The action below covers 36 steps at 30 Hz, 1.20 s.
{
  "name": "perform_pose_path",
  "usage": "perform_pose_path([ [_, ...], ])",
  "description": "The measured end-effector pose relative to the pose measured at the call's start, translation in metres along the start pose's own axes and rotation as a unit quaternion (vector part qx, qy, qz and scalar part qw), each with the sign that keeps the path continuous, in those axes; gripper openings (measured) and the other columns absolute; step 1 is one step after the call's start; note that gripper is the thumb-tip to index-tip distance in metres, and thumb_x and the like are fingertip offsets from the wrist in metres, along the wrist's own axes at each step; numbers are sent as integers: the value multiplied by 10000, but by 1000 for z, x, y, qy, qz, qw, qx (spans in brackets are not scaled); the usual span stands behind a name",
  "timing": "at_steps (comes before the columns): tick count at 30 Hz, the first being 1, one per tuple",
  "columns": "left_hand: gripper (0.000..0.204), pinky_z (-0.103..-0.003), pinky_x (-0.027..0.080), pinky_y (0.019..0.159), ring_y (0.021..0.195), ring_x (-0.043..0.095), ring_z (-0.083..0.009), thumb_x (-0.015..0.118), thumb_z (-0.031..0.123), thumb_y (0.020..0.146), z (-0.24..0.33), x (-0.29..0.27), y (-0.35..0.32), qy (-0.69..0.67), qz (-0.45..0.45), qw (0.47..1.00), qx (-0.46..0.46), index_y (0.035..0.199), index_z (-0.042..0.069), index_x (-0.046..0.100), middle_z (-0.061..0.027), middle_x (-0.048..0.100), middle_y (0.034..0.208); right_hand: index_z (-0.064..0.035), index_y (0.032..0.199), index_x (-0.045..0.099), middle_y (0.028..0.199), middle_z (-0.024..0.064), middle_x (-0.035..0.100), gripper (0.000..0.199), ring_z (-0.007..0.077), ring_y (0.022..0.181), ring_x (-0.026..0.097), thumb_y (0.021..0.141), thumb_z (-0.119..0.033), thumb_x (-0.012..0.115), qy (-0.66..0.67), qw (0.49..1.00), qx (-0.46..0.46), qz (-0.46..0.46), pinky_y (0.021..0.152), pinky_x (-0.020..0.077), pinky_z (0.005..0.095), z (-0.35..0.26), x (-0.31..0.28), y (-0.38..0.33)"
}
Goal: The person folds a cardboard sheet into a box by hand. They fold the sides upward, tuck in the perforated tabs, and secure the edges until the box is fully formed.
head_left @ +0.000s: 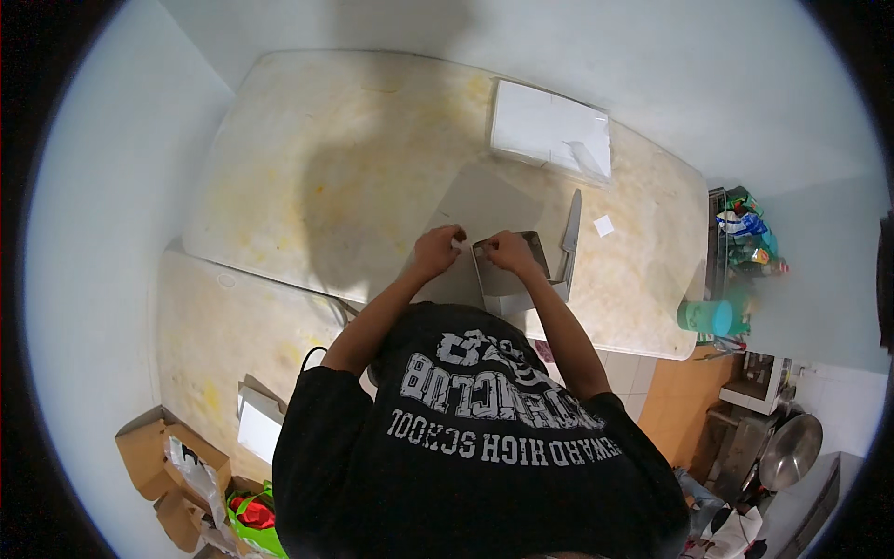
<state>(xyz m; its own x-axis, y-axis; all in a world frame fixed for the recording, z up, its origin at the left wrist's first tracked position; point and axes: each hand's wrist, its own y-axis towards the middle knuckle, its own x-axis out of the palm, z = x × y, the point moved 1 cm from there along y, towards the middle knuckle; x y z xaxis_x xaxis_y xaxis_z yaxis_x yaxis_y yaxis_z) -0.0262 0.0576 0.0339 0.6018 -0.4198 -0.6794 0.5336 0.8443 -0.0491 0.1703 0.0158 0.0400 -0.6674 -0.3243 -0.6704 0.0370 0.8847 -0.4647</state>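
In front of my body a small open box (pixel 506 304), pale outside with a darker inside, stands on the table. My right hand (pixel 509 252) is over its far left part, fingers pinched together. What the pinch holds, if anything, is too small to make out. Just left of the box my left hand (pixel 439 251) hovers with curled fingers, a gap showing between thumb and forefinger; nothing is visible in it. A knife (pixel 572 228) lies along the box's right side, blade pointing away from me. Right of the blade is a small white square (pixel 603 225).
A flat white package (pixel 549 130) in clear wrap lies at the table's (pixel 261 168) far edge. At the right end stand a green cup (pixel 705 317) and a rack (pixel 717 242) of packets. Cardboard boxes (pixel 154 452) and a green bag (pixel 256 522) sit lower left; a metal pan (pixel 792 452) is lower right.
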Motion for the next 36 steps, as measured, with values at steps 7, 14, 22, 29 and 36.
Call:
perform_pose_path([
  [7, 189, -370, 529, 819, 1081, 581, -218, 637, 136, 830, -1, -5, 21, 197, -94, 932, 289, 1008, 196, 655, -1, 558, 1165, -97, 907, 720, 886, 146, 692, 285, 341, 854, 664, 801, -354, 656, -128, 988, -18, 82, 756, 524, 450, -14, -6, -47],
  [14, 126, -371, 519, 765, 960, 623, -214, 571, 198, 873, 8, 8, 43, 312, -133, 848, 408, 971, 210, 649, -4, 610, 1053, -70, 905, 705, 864, 182, 681, 263, 382, 824, 666, 837, -299, 596, -183, 981, -19, 63, 748, 533, 486, -19, 7, -42],
  [22, 164, -419, 515, 723, 905, 654, -219, 612, 181, 846, 4, 17, 12, 342, -135, 863, 345, 1010, 182, 620, -23, 636, 990, -141, 859, 723, 852, 137, 684, 151, 313, 836, 675, 788, -230, 624, -272, 957, -52, 87, 709, 533, 448, -22, 18, -46],
  [29, 164, -430, 512, 695, 853, 665, -241, 602, 126, 821, 0, 24, -3, 273, -104, 916, 277, 973, 174, 642, -37, 634, 964, -50, 845, 723, 824, 176, 691, 182, 328, 795, 693, 820, -180, 598, -274, 953, -53, 114, 695, 546, 449, -24, 33, -46],
  [36, 190, -424, 523, 669, 827, 670, -247, 549, 112, 838, -6, 27, -4, 256, -106, 918, 284, 990, 172, 646, -38, 628, 955, -63, 810, 702, 813, 168, 674, 169, 351, 794, 666, 816, -200, 603, -191, 961, -63, 189, 677, 524, 473, -1, 57, -41],
])
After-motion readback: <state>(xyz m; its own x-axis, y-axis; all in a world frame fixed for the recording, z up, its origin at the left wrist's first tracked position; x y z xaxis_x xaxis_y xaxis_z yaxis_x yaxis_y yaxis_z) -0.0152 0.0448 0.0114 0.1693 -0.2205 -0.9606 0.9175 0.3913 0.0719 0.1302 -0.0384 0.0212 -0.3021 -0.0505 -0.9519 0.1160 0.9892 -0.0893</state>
